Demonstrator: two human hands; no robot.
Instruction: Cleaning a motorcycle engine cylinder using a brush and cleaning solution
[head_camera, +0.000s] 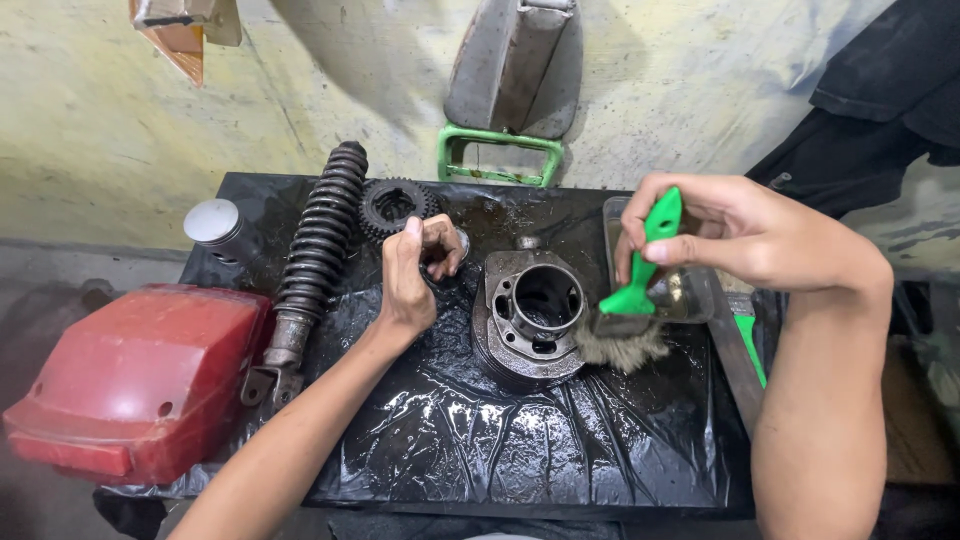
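I look down on a low table draped in wet black plastic sheet (500, 440), and I take the one grey metal engine cylinder (530, 315) at its middle as my landmark. It lies with its round bore facing up.

I see two hands, both mine. My right hand (740, 235) sits up and to the right of the cylinder, fingers pressed together around the green plastic handle of one brush (640, 290). Its dirty pale bristles touch the cylinder's right side.

My left hand (415, 275) is just left of the cylinder, fingers curled and pinching one small dark round part (447, 262); I cannot tell what it is.

Beyond that hand, up and left of the cylinder, lies one black toothed gear (395, 207). Further left is one long black coil-spring shock absorber (315, 260), lying lengthwise. One silver-topped can (215, 225) stands left of that. One red plastic cover (140, 380) rests far left, off the table's edge.

Right of the cylinder, under my right hand, is one shallow grey metal tray (690, 295). Behind the cylinder, against the wall, stands one green metal frame (500, 155).
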